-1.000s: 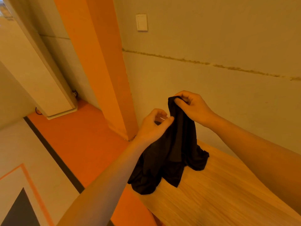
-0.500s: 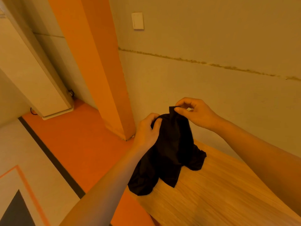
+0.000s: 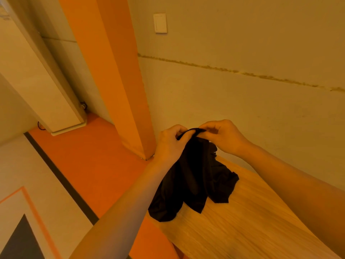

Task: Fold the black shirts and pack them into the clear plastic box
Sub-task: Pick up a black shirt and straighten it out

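1. Since the earlier frames, the two hands have come closer together at the top edge of the black shirt (image 3: pixel 196 176), and the shirt's upper edge now stretches as a thin band between them rather than hanging from two separate bunches.
2. The left hand (image 3: pixel 169 144) has its fingers curled round the shirt's top edge, so its grip is closed on the cloth.
3. The right hand (image 3: pixel 223 136) pinches the same edge between thumb and fingertips, just beside the left hand; its grip is narrow and holds the fabric.
4. The shirt hangs down from both hands in loose, crumpled folds. Its lower part rests on the near-left corner of the wooden tabletop (image 3: pixel 252 227), and one fold droops past the tabletop's left edge over the floor.
5. Both forearms reach in from the bottom of the view, bare of sleeves.
6. Behind the hands stands a pale wall (image 3: pixel 242 43) with a rough horizontal seam running across it and a white switch plate (image 3: pixel 160 23) mounted high up.
7. To the left of the hands, an orange pillar (image 3: pixel 115 71) rises from an orange floor (image 3: pixel 89 161), which is crossed by a dark stripe.
8. A tall white cabinet (image 3: pixel 37 86) stands further left, against the wall.
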`<state>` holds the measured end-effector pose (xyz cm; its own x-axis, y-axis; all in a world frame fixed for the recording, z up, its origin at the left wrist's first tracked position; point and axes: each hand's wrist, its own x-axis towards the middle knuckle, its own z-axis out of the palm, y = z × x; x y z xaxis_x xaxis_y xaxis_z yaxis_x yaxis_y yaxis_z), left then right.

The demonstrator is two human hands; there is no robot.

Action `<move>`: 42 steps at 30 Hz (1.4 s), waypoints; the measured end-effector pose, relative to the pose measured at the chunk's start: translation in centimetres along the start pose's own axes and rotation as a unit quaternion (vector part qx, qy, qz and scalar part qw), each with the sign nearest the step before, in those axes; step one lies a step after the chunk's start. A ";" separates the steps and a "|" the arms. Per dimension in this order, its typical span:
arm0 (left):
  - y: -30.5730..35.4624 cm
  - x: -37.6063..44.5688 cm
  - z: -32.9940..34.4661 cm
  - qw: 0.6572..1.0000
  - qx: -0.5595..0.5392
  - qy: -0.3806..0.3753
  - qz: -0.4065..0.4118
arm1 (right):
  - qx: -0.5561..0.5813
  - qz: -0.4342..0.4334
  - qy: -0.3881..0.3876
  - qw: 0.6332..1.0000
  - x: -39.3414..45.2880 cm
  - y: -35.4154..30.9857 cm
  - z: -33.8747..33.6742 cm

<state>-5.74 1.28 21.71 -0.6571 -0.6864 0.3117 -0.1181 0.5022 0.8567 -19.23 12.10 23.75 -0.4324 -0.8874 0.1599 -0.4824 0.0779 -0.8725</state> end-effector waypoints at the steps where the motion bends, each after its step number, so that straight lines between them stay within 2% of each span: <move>1: -0.6 -0.1 0.0 0.999 -0.014 -0.023 -0.027 | 0.018 -0.007 0.026 0.999 -0.1 -0.1 -0.2; 4: -3.8 -1.5 0.5 0.986 0.017 -0.147 -0.073 | 0.080 -0.025 0.117 0.990 -0.1 -0.4 -1.5; 5: -5.2 -2.2 1.0 0.982 0.042 -0.168 -0.075 | 0.094 -0.027 0.142 0.985 -0.1 -0.5 -2.0; 8: -8.8 -4.3 2.4 0.976 0.107 -0.159 -0.105 | 0.101 -0.020 0.180 0.978 0.0 -0.2 -3.5; 11: -10.8 -4.9 2.6 0.975 0.142 -0.105 -0.136 | 0.028 -0.010 0.157 0.987 -0.2 1.0 -4.5; 14: -10.6 -4.1 1.7 0.982 0.127 -0.044 -0.135 | -0.040 0.021 0.116 0.992 -0.7 2.1 -4.4; 17: -8.2 -2.9 0.7 0.989 0.127 -0.032 -0.073 | -0.096 0.047 0.081 0.991 -1.1 2.7 -3.5; 21: -3.4 -1.5 0.6 0.991 0.127 -0.050 0.015 | -0.072 0.056 -0.079 0.993 -1.5 2.1 -0.6; 23: -1.6 -1.1 0.8 0.989 0.129 -0.053 0.055 | -0.046 0.046 -0.118 0.991 -1.5 1.9 1.0; 25: -0.8 -0.8 0.8 0.989 0.130 -0.041 0.065 | -0.030 0.038 -0.073 0.996 -1.3 2.0 1.6; 28: -1.5 -0.8 -0.3 0.992 0.121 -0.025 0.034 | -0.035 0.058 -0.009 0.998 -1.1 2.4 0.5; 35: -3.5 -1.8 -3.5 0.997 0.043 -0.062 0.022 | -0.070 0.078 -0.025 0.994 -1.7 3.2 -2.7; 38: -2.8 -1.4 -3.6 0.996 0.016 -0.082 0.008 | -0.081 0.070 -0.001 0.994 -1.8 4.0 -2.7; 42: -2.1 0.2 -2.6 0.998 0.029 -0.052 -0.022 | -0.083 0.079 0.018 0.993 -2.4 4.0 -3.8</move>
<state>-3.71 -1.27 21.01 -0.7232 -0.6521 0.2275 -0.1899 0.5045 0.8423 -22.98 16.26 21.63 -0.5379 -0.8417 0.0465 -0.5238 0.2905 -0.8008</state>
